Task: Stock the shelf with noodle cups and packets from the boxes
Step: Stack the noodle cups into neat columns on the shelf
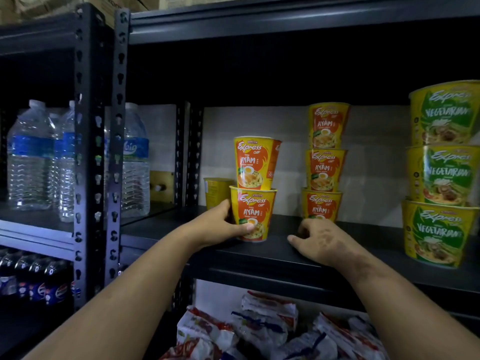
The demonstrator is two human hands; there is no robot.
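My left hand (pixel 220 224) grips the bottom yellow-and-orange Ayam noodle cup (pixel 255 211), which stands on the dark shelf board (pixel 283 253) with a second Ayam cup (pixel 255 162) stacked on top. Behind them, partly hidden, stands another yellow cup (pixel 215 192). My right hand (pixel 322 240) rests on the shelf board, fingers curled loosely, holding nothing, just in front of a stack of three Ayam cups (pixel 324 170). At the right stands a stack of three larger yellow-and-green Vegetarian noodle bowls (pixel 441 178). Noodle packets (pixel 262 331) lie piled on the shelf below.
Left of a black perforated upright (pixel 117 141), water bottles (pixel 31 157) stand on the neighbouring shelf, with dark soda bottles (pixel 39 281) below them. Cardboard boxes (pixel 65 6) sit on top of the rack. The upper shelf (pixel 285 19) hangs overhead.
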